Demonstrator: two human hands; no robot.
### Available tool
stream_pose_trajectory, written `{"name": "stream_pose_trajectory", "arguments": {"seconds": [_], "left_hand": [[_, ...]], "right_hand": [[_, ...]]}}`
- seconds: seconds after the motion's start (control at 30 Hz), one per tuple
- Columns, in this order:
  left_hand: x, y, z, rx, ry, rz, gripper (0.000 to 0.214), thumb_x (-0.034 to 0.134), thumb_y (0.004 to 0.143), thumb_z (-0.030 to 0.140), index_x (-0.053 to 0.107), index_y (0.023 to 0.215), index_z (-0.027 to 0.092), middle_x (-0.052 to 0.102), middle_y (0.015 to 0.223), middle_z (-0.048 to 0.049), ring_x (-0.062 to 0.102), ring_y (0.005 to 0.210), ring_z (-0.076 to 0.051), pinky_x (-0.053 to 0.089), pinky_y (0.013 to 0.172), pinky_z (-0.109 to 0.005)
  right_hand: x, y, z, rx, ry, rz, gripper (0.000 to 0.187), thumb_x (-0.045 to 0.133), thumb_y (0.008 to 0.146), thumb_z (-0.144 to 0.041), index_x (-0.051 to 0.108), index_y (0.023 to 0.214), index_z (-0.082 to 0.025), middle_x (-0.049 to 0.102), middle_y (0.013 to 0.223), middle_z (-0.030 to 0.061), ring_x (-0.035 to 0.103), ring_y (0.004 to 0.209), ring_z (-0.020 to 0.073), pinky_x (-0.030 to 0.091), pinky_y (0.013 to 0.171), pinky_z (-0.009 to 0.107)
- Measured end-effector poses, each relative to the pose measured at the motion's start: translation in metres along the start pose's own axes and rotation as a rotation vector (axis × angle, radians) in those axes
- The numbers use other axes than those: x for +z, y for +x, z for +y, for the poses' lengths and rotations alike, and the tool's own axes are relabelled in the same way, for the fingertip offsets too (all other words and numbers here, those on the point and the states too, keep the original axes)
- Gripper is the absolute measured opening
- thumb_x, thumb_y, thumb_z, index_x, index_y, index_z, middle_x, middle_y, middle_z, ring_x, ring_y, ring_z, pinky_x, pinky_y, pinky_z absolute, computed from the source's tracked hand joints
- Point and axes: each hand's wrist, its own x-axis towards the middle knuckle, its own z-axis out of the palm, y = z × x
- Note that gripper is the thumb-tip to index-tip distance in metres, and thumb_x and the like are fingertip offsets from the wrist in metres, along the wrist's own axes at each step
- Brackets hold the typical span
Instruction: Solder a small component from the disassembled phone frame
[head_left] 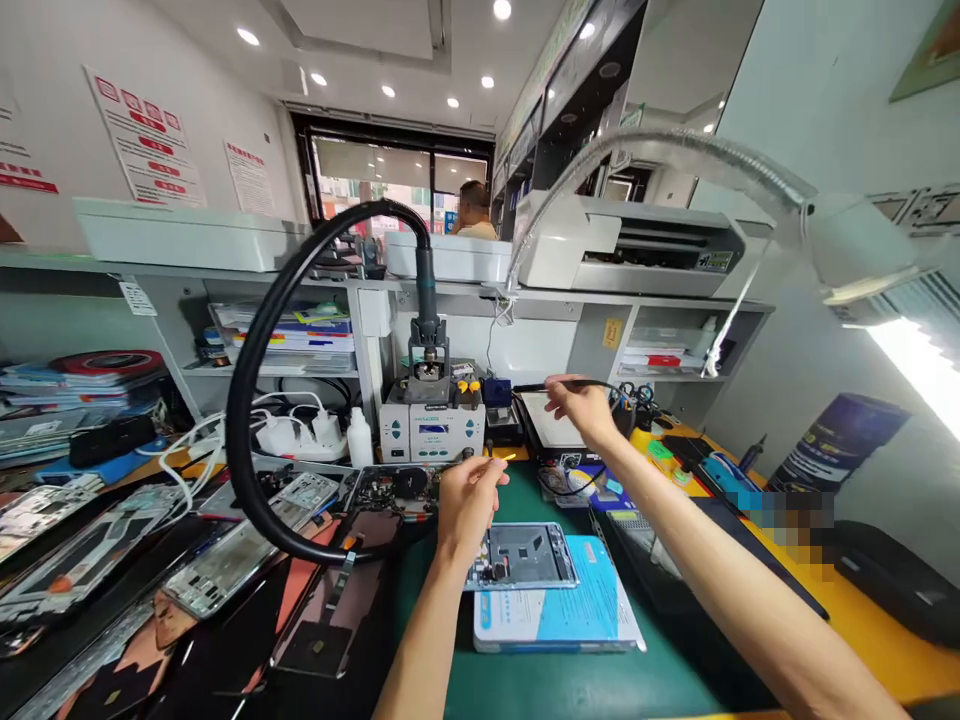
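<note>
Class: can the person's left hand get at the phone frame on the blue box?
Probably yes. The left hand, pinching a yellow-tipped tool, hovers beside the phone frame, which lies uncovered on the blue box; nothing stands between. The right hand holds a black tool farther back.

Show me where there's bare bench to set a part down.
Bare green mat lies in front of the blue-and-white box, between the two forearms, plus a strip between the left hand and right forearm, above the phone frame. Left of the black hose, opened phones cover everything; tools crowd behind the right hand.
</note>
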Motion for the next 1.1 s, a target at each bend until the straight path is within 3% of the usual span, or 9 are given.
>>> {"name": "stream_pose_trajectory", "arguments": {"seconds": [0.13, 0.2, 0.3, 0.43, 0.53, 0.63, 0.8, 0.93, 1.1], "left_hand": [[0.008, -0.009, 0.004, 0.001, 0.191, -0.206, 0.025, 0.067, 0.093, 0.031, 0.066, 0.074, 0.015, 0.062, 0.066, 0.0033, 0.049, 0.049, -0.008, 0.037, 0.046, -0.021], [0.011, -0.013, 0.004, 0.011, 0.283, -0.287, 0.027, 0.064, 0.089, 0.026, 0.066, 0.064, 0.017, 0.062, 0.060, 0.0018, 0.047, 0.048, -0.010, 0.032, 0.045, -0.023], [0.016, -0.018, 0.004, 0.036, 0.415, -0.373, 0.027, 0.059, 0.085, 0.026, 0.066, 0.060, 0.020, 0.064, 0.058, -0.0004, 0.048, 0.049, -0.014, 0.031, 0.047, -0.026], [0.022, -0.025, 0.002, 0.118, 0.582, -0.473, 0.029, 0.057, 0.086, 0.025, 0.064, 0.059, 0.023, 0.061, 0.055, -0.0007, 0.050, 0.053, -0.017, 0.030, 0.052, -0.029], [0.025, -0.029, 0.000, 0.170, 0.707, -0.542, 0.030, 0.055, 0.089, 0.024, 0.060, 0.060, 0.025, 0.060, 0.059, -0.0015, 0.051, 0.057, -0.019, 0.030, 0.056, -0.031], [0.026, -0.029, -0.005, 0.191, 0.812, -0.589, 0.028, 0.052, 0.092, 0.024, 0.058, 0.065, 0.026, 0.063, 0.068, -0.0035, 0.055, 0.068, -0.023, 0.032, 0.063, -0.033], [0.024, -0.026, -0.009, 0.202, 0.892, -0.674, 0.032, 0.047, 0.096, 0.023, 0.051, 0.065, 0.026, 0.063, 0.069, -0.0025, 0.054, 0.068, -0.023, 0.034, 0.065, -0.034], [0.025, -0.028, -0.007, 0.216, 0.852, -0.687, 0.033, 0.042, 0.100, 0.025, 0.054, 0.070, 0.027, 0.064, 0.073, -0.0019, 0.057, 0.069, -0.022, 0.037, 0.065, -0.033], [0.033, -0.034, -0.005, 0.325, 0.851, -0.716, 0.029, 0.044, 0.099, 0.021, 0.051, 0.071, 0.025, 0.062, 0.074, -0.0002, 0.056, 0.073, -0.021, 0.039, 0.071, -0.035]], "right_hand": [[-0.068, -0.041, 0.013, 0.050, 0.192, 0.081, 0.031, 0.060, 0.105, -0.045, 0.063, 0.115, -0.016, 0.066, 0.096, 0.0030, 0.063, 0.069, 0.0151, 0.056, 0.062, 0.029], [-0.094, -0.058, 0.020, 0.127, 0.255, 0.045, 0.035, 0.054, 0.106, -0.051, 0.063, 0.105, -0.017, 0.060, 0.078, -0.0018, 0.054, 0.055, 0.0122, 0.049, 0.053, 0.026], [-0.114, -0.074, 0.034, 0.295, 0.307, -0.088, 0.041, 0.043, 0.102, -0.052, 0.062, 0.089, -0.017, 0.046, 0.055, -0.0049, 0.042, 0.042, 0.0127, 0.038, 0.045, 0.025], [-0.116, -0.083, 0.052, 0.496, 0.333, -0.287, 0.038, 0.042, 0.089, -0.052, 0.059, 0.080, -0.019, 0.051, 0.049, 0.0008, 0.044, 0.037, 0.0165, 0.032, 0.041, 0.026], [-0.110, -0.089, 0.062, 0.521, 0.427, -0.352, 0.026, 0.060, 0.078, -0.048, 0.054, 0.076, -0.023, 0.049, 0.054, -0.0023, 0.045, 0.042, 0.0153, 0.034, 0.043, 0.025], [-0.101, -0.096, 0.068, 0.535, 0.555, -0.402, 0.028, 0.078, 0.068, -0.035, 0.053, 0.072, -0.023, 0.041, 0.057, -0.0068, 0.039, 0.045, 0.0108, 0.035, 0.045, 0.022], [-0.083, -0.109, 0.071, 0.661, 0.643, -0.561, 0.025, 0.082, 0.081, -0.036, 0.072, 0.089, -0.014, 0.052, 0.055, -0.0032, 0.046, 0.046, 0.0103, 0.043, 0.042, 0.019], [-0.079, -0.113, 0.071, 0.729, 0.661, -0.628, 0.028, 0.074, 0.091, -0.042, 0.072, 0.086, -0.014, 0.052, 0.045, -0.0045, 0.047, 0.035, 0.0117, 0.047, 0.032, 0.020], [-0.084, -0.110, 0.072, 0.739, 0.645, -0.612, 0.030, 0.067, 0.095, -0.043, 0.066, 0.080, -0.017, 0.051, 0.042, -0.0049, 0.055, 0.033, 0.0157, 0.052, 0.032, 0.023]]}}
